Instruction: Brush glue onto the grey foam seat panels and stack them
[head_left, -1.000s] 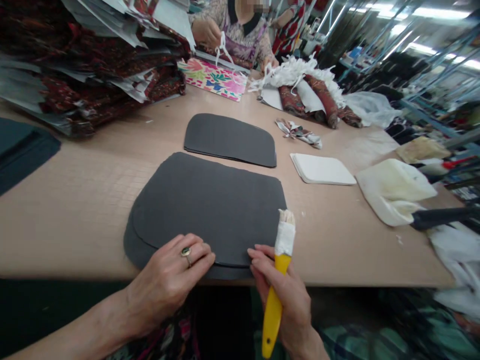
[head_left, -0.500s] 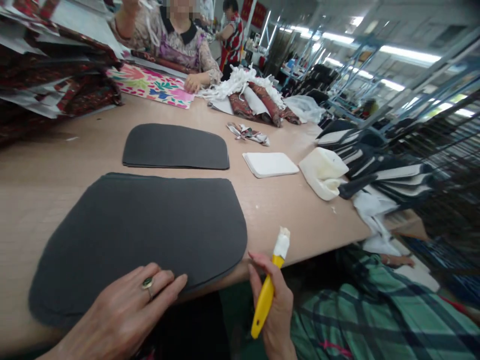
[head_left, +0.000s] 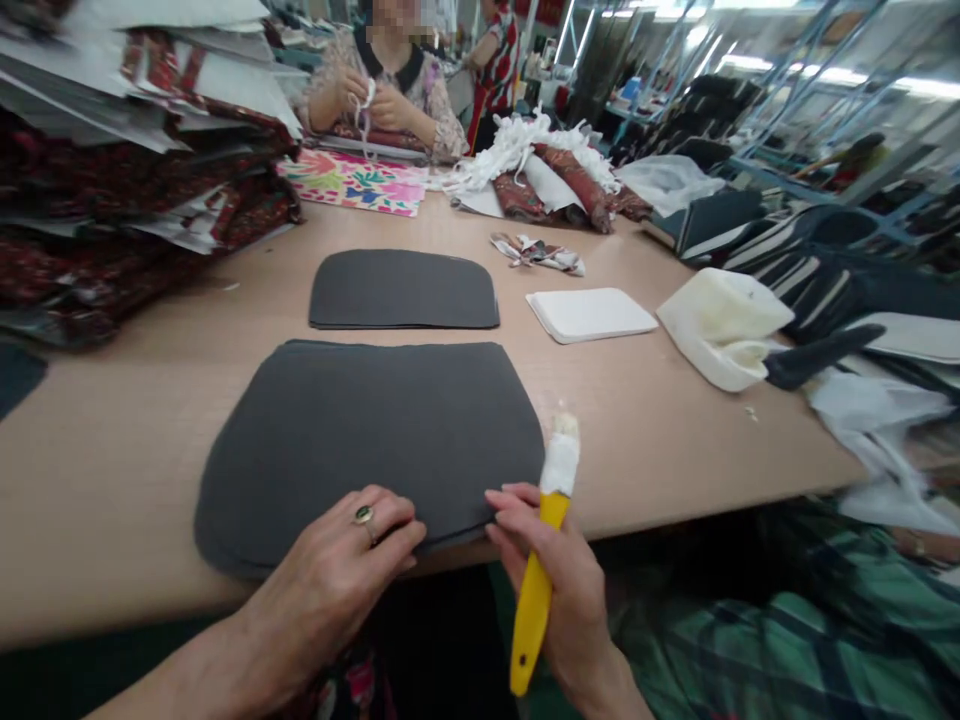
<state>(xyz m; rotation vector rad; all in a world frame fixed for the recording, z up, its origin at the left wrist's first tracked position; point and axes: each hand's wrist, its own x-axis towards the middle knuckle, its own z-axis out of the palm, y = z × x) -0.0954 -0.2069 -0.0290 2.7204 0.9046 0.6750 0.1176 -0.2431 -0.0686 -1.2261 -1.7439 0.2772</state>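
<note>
A large dark grey rounded panel (head_left: 375, 430), apparently two stacked sheets, lies on the wooden table (head_left: 112, 470) right in front of me. My left hand (head_left: 337, 570), wearing a ring, rests fingers-down on the panel's near edge. My right hand (head_left: 559, 600) is closed round a yellow-handled brush (head_left: 544, 560) whose white-wrapped bristles point up by the panel's right corner; its fingertips touch the panel's edge.
A smaller dark panel stack (head_left: 405, 290) lies farther back, with white sheets (head_left: 589, 313) and a white tub (head_left: 724, 325) to the right. Patterned fabric piles (head_left: 112, 170) fill the left. A person (head_left: 382, 90) works across the table beside white strips (head_left: 517, 145).
My view swung right and then back left, so the panel sits centred again. Both hands stay at its near edge. The person opposite brought both hands together.
</note>
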